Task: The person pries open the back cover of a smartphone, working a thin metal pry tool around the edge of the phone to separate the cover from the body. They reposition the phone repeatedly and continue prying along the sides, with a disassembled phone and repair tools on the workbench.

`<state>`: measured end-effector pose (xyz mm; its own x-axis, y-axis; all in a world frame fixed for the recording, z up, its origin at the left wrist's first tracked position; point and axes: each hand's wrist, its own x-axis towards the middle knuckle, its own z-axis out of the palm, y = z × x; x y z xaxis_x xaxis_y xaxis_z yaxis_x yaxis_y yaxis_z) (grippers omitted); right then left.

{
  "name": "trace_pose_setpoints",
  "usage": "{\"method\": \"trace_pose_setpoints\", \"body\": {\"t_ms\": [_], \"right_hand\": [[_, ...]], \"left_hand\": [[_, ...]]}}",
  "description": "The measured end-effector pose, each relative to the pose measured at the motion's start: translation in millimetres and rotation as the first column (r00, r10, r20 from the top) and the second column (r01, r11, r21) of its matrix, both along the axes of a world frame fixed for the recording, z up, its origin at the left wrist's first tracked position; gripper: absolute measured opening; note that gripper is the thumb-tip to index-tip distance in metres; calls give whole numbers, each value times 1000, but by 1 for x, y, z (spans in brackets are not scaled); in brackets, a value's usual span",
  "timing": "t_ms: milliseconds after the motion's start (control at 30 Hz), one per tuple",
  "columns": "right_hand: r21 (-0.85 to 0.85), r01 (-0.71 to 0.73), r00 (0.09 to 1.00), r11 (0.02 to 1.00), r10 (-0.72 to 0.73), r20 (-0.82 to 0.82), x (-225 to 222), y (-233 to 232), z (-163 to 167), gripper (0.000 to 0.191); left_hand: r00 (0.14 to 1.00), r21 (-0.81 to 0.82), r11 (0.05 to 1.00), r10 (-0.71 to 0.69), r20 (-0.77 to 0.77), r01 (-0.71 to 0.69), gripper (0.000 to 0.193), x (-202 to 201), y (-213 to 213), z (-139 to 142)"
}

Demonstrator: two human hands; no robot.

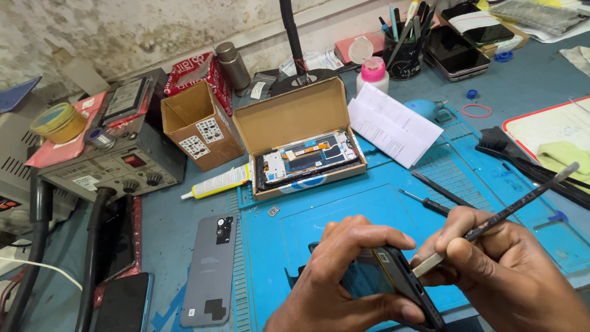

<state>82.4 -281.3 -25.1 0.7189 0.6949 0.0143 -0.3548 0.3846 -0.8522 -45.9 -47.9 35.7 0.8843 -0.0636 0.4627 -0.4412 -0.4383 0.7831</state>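
Left grip: the left hand [335, 280] is closed around a dark phone body [393, 283], fingers curled over its top edge and the thumb under it, holding it tilted above the near edge of the surface [528, 80].
Right grip: the right hand [501, 276] pinches a thin black pry tool [510, 212] between thumb and fingers; the flat pale tip touches the edge of the phone body, and the long end points up toward the right edge.
Phone body: it is lifted, not lying down, over the blue work mat [344, 209] near the front middle of the surface.
Beside the hands: two slim screwdrivers [430, 195] lie on the mat just behind the right hand.
Left of the mat: a grey back cover [209, 270] lies flat near the front edge, camera cut-out away from the person.
Middle of the surface: an open cardboard box [295, 123] holds a phone frame with a screen part [310, 157]; a glue tube [218, 183] lies just beside its left side, and a folded paper sheet [393, 123] leans at its right.
Back left: a smaller open carton [200, 126] stands near a grey power unit [117, 163].
Back edge: a cup of pens [402, 52] and a white bottle with a pink cap [373, 72] stand together.
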Motion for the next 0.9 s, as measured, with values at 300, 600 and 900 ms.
{"method": "trace_pose_setpoints", "body": {"t_ms": [300, 600, 900], "right_hand": [[12, 25, 999, 1000, -26, 24, -7, 1, 1, 22], [41, -151, 988, 988, 152, -22, -2, 6, 7, 29], [20, -111, 993, 994, 111, -36, 4, 2, -6, 28]], "left_hand": [[1000, -26, 999, -23, 19, 23, 61, 1, 0, 3], [1000, -43, 999, -28, -9, 28, 61, 0, 0, 8], [999, 27, 999, -34, 7, 34, 60, 2, -1, 15]]}}
